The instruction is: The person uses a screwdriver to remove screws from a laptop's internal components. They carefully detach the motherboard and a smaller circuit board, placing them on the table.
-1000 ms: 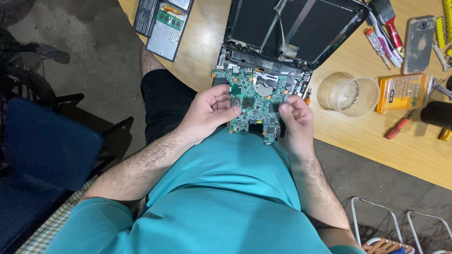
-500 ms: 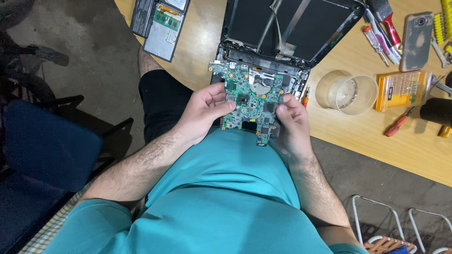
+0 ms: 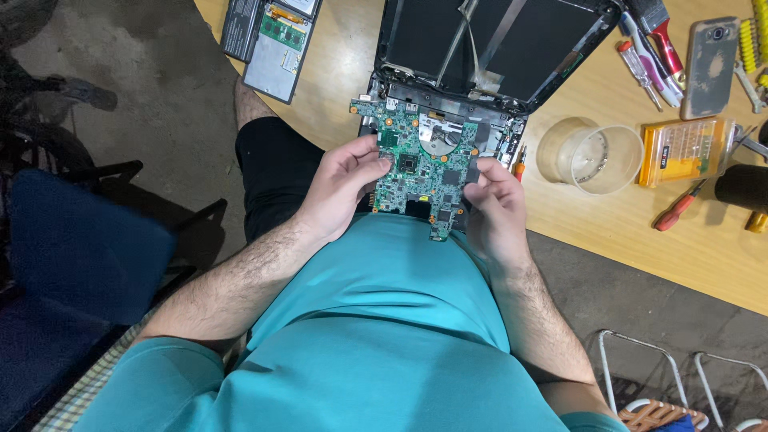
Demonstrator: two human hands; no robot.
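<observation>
Both hands hold a green laptop motherboard [image 3: 420,164] above the person's lap, at the near edge of the wooden tabletop [image 3: 344,88]. The left hand [image 3: 340,188] pinches the board's left edge between thumb and curled fingers; the right hand [image 3: 498,210] grips its right edge the same way. Just beyond the board lies the opened black laptop shell [image 3: 496,48]. To the right stand a clear plastic cup [image 3: 590,156], an orange bit case [image 3: 682,150] and a red screwdriver [image 3: 678,206].
</observation>
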